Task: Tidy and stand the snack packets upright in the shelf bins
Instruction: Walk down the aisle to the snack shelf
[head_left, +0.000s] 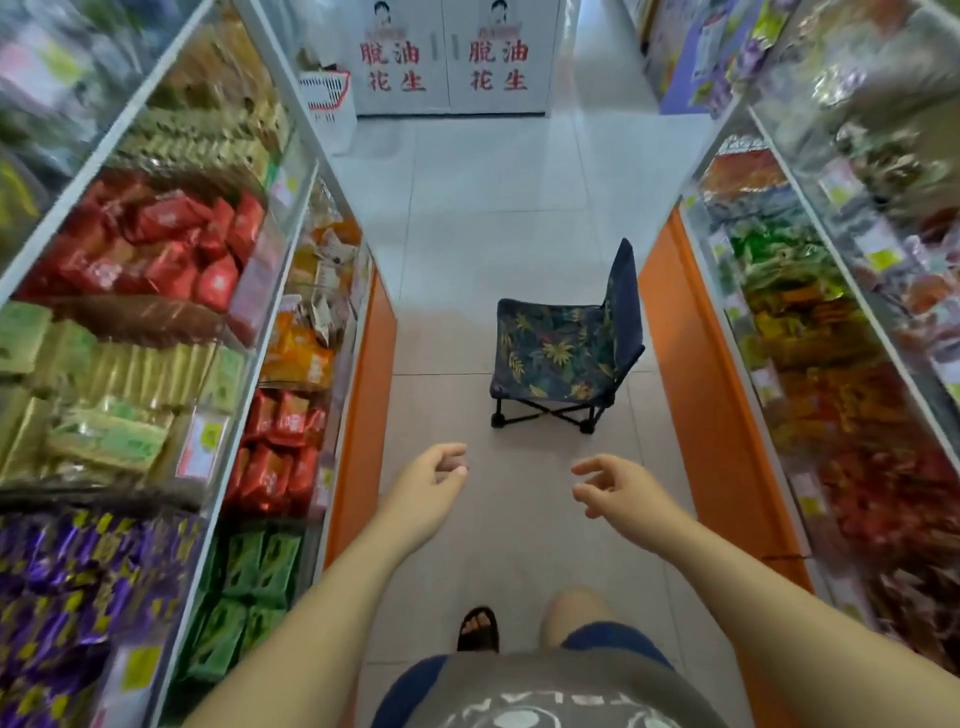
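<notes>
**Position.** The person stands in a shop aisle facing a low folding chair (561, 348) with a leaf-print seat, set on the tiled floor (467, 182). Both forearms reach toward the chair.

**Hands.** The left hand (426, 486) is short of the chair and to its left, over the floor. Its fingers are loosely curled, the thumb lies close to the fingertips, and it holds nothing. The right hand (618, 488) is short of the chair's right side. Its fingers are spread and lightly bent, and it also holds nothing. The hands are apart from each other and touch neither chair nor shelf.

**Stock.** Snack packets fill the shelf bins on both sides of the chair.
- Left of the chair, red packets (171, 249) lie jumbled at varied angles in an upper bin.
- Orange packets (296, 348) sit in the lower tier level with the chair.
- Nearer the person, green packets (244, 597) are packed in rows in the lower tier, and purple packets (78, 597) fill the upper bin.
- Right of the chair, the mixed packets (810, 332) are blurred, so whether they stand upright cannot be told.

**Other.** Beyond the chair, a white cabinet (452, 57) with red characters closes the aisle, and a white basket (324, 93) stands at its left.
</notes>
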